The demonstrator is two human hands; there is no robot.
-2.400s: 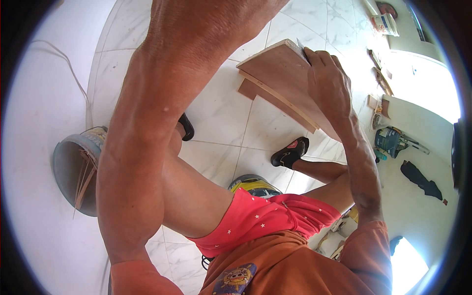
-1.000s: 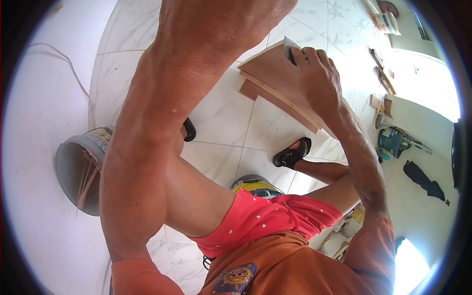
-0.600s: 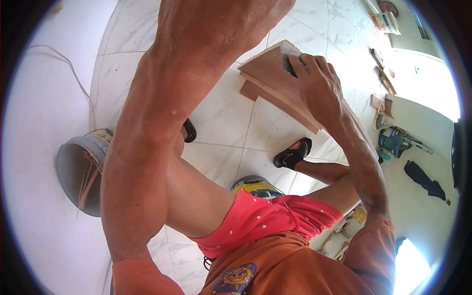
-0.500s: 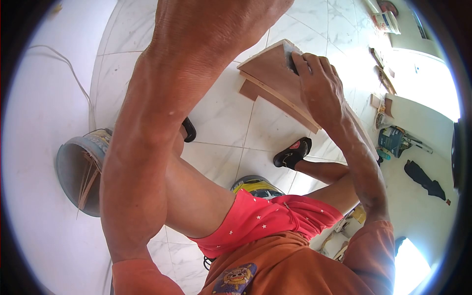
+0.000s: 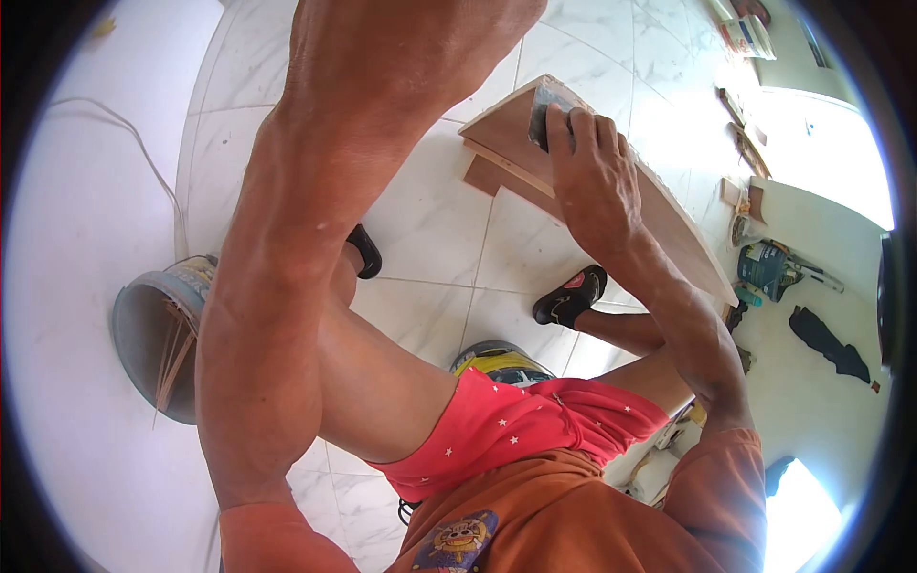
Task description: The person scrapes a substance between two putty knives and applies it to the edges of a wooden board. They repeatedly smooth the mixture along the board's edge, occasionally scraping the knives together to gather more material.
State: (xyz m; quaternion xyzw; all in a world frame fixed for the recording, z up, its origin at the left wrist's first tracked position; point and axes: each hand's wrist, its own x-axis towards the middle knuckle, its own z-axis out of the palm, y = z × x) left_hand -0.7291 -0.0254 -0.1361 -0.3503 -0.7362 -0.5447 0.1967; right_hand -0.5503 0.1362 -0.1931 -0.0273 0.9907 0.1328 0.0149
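My right hand (image 5: 600, 172) presses down on the upper face of a brown wooden board (image 5: 659, 205), near its far end. Its fingers are bent over a flat grey piece of sandpaper (image 5: 549, 110), which lies against the wood beside the board's dusty edge. Along the board's near side runs a lower wooden ledge (image 5: 511, 172). Only my left forearm (image 5: 353, 124) shows, large in front of the camera; the left hand is beyond the top of the picture.
A grey bucket (image 5: 143, 344) with thin wood strips lies tipped at left, near a cable (image 5: 143, 143) on the white surface. Another bucket (image 5: 501, 355) stands between my legs on the marble-look tiles (image 5: 420, 229). Tools and a dark bag (image 5: 764, 267) are at the right.
My right hand has slid the sandpaper a little to the left across the board. The left forearm has shifted slightly left.
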